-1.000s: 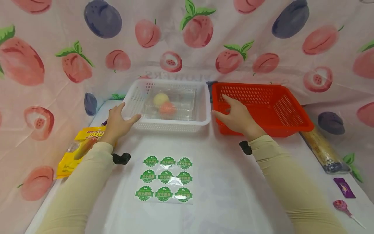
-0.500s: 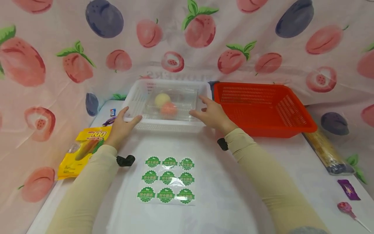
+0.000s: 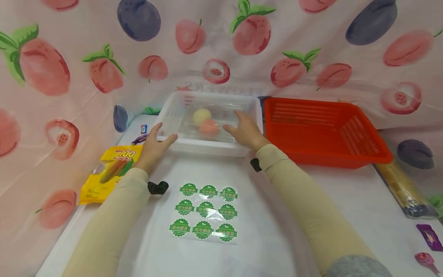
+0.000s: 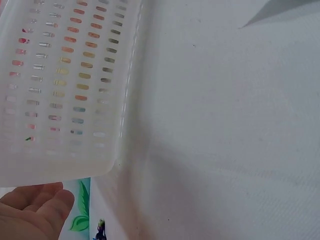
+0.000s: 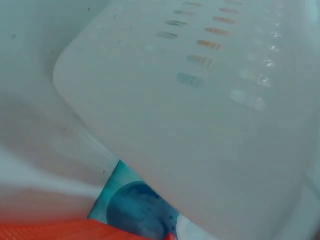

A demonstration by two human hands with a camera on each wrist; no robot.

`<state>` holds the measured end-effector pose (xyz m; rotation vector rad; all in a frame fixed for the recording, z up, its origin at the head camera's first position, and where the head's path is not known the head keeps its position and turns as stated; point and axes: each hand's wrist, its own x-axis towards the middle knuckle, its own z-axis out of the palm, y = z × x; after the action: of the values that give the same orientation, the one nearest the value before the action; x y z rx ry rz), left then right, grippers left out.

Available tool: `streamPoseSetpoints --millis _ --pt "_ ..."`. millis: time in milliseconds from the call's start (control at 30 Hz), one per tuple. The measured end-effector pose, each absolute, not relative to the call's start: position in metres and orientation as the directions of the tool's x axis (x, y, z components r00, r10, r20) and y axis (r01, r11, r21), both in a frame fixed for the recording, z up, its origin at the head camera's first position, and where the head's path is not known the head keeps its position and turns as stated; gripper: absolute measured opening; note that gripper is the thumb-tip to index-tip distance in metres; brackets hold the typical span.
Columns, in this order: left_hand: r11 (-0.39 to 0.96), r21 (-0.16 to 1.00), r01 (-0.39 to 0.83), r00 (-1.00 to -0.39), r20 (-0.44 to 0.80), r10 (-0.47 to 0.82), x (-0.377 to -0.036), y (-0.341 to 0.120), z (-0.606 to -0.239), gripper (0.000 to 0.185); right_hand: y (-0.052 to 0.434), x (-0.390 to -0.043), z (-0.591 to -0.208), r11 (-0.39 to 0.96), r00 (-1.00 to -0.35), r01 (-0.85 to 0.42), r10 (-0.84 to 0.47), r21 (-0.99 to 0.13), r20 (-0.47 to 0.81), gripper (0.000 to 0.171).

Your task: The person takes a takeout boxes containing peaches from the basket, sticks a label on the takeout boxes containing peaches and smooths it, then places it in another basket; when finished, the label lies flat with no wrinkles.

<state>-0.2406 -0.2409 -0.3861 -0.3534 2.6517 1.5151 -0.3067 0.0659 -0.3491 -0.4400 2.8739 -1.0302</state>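
Head view: our right hand (image 3: 246,132) is over the right end of the clear box (image 3: 224,117), inside the white basket (image 3: 207,146) — fingers spread, grasping nothing we can make out. Our left hand (image 3: 155,150) splays by the front left corner. We'd favour a light, level two-sided hold; the box may flex.

Left wrist: loose fingers, released, beside the slotted wall.

Right wrist: slotted wall, red basket (image 5: 50,231) below — fingers unseen, contact we cannot tell.

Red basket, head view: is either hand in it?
No, the right hand is over the right end of the white basket and the left hand is at its front left corner.
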Motion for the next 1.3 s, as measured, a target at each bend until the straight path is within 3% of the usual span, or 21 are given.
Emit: streamPoseSetpoints --millis 333,567,900,1033,1300 --pt "0.494 0.840 -0.224 -0.973 -0.164 -0.162 -0.243 -0.237 -0.386 0.098 0.069 -0.321 -0.355 0.726 -0.984 -0.141 -0.175 -0.673 0.017 0.079" --pt "0.489 0.842 -0.227 -0.972 -0.163 -0.171 -0.243 -0.240 -0.386 0.096 0.065 -0.322 -0.355 0.678 -0.980 -0.105 -0.194 -0.728 -0.039 0.088" --pt "0.470 0.846 -0.250 -0.966 -0.184 -0.183 -0.246 -0.238 -0.386 0.090 0.066 -0.323 -0.350 0.697 -0.914 0.046 -0.261 -0.716 -0.312 0.092" --pt "0.469 0.849 -0.245 -0.967 -0.177 -0.184 -0.246 -0.239 -0.386 0.090 0.064 -0.323 -0.350 0.708 -0.907 0.025 -0.281 -0.706 -0.314 0.087" --pt "0.474 0.845 -0.249 -0.966 -0.178 -0.189 -0.241 -0.242 -0.390 0.093 0.061 -0.321 -0.355 0.584 -0.930 0.033 -0.280 -0.811 -0.239 0.070"
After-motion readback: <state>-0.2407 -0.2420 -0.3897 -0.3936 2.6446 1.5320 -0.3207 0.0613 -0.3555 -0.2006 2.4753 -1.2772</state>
